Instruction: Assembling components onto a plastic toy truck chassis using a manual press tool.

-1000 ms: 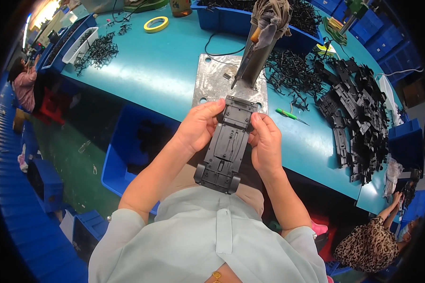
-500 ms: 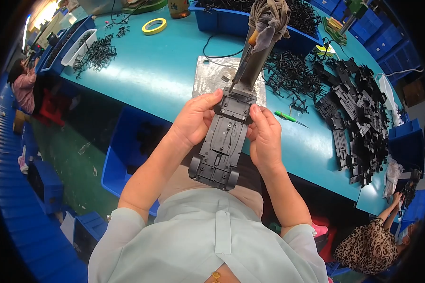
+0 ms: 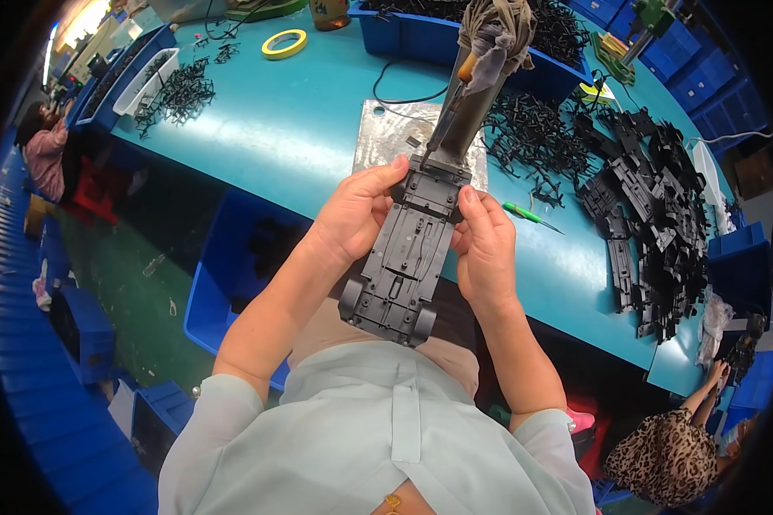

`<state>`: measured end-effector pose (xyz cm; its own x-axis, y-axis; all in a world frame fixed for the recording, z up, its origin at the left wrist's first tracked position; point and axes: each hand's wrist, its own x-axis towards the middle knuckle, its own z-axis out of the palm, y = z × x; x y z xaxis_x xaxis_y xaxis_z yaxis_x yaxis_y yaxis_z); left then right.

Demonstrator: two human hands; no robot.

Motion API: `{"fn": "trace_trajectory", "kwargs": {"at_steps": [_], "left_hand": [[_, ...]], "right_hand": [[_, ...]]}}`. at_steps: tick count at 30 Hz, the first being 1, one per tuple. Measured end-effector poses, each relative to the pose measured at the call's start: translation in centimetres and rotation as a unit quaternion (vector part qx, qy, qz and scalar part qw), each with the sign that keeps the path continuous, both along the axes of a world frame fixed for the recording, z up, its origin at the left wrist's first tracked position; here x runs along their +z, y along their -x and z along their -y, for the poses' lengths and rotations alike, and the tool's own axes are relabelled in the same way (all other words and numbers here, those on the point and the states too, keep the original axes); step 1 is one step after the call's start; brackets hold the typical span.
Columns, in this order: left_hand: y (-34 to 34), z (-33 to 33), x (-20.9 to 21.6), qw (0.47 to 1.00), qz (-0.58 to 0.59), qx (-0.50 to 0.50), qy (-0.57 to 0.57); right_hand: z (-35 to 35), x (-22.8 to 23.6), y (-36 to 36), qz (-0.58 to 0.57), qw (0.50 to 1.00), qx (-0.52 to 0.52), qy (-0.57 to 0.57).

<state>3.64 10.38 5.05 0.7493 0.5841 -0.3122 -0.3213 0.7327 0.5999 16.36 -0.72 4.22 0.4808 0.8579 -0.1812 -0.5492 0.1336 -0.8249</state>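
Observation:
My left hand (image 3: 359,210) and my right hand (image 3: 487,249) grip a black plastic toy car chassis (image 3: 399,257) by its two sides near the far end. It is tilted, with its near end, which has a wheel at each corner, close to my body. At the far end, the thin tip of a soldering-iron-like tool (image 3: 445,116) meets or hovers just over the chassis; which, I cannot tell. The tool leans along a metal post (image 3: 472,120) topped with wrapped cloth (image 3: 498,34). Under the post lies a scuffed metal plate (image 3: 385,142). My fingertips beneath the chassis are hidden.
Right of the post lie a heap of small black parts (image 3: 537,142), a green-handled pointed tool (image 3: 522,212) and a pile of black chassis (image 3: 640,193). A blue bin (image 3: 404,36) and yellow tape roll (image 3: 284,44) are behind. People sit at far left (image 3: 45,154) and lower right (image 3: 666,455).
Very little differs. The whole view has shifted slightly, and both hands keep the chassis in nearly the same place under the tool's tip.

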Motion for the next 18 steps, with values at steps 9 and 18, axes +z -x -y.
{"fn": "trace_trajectory", "kwargs": {"at_steps": [9,18], "left_hand": [[-0.24,0.14,0.24,1.0,-0.022,0.019,0.005],[-0.16,0.3,0.84,1.0,-0.026,0.01,0.009]], "right_hand": [[0.01,0.29,-0.15,0.008,1.0,0.006,0.006],[0.22,0.98,-0.05,0.011,1.0,0.008,0.001]]}}
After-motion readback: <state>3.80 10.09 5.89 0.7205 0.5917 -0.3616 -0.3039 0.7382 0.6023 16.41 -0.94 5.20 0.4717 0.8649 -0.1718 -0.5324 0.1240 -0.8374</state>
